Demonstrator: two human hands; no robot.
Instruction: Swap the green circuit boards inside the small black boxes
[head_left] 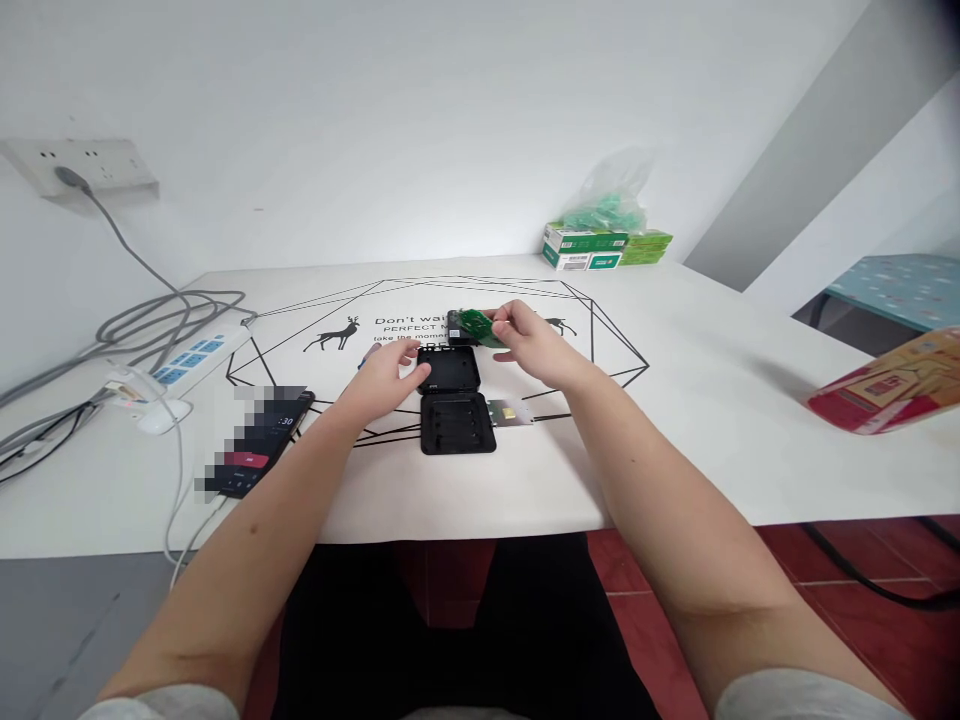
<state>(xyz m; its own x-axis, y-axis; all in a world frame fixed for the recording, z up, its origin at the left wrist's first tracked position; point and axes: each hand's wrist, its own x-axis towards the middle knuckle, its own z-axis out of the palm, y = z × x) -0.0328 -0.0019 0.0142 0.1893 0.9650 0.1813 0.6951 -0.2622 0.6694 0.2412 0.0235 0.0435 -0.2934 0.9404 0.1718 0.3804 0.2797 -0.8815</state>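
Note:
An open black hinged case [457,422] lies on the white table in front of me, with shallow moulded recesses in its near half. My left hand [388,376] is at the left edge of the case's far half, thumb and fingers apart. Beyond the case, my right hand [529,342] pinches a thin green piece with a shiny, uneven surface [477,327]; its exact kind is unclear. A small black item with a white label [454,330] sits behind the case, partly covered by the green piece. A small printed card [511,412] lies against the case's right side.
A phone [270,440] and a white power strip [199,358] with tangled grey cables [161,320] lie to the left. Green-and-white boxes [585,245] under a clear plastic bag [611,195] stand against the wall. A red-and-yellow package [892,385] is at the right.

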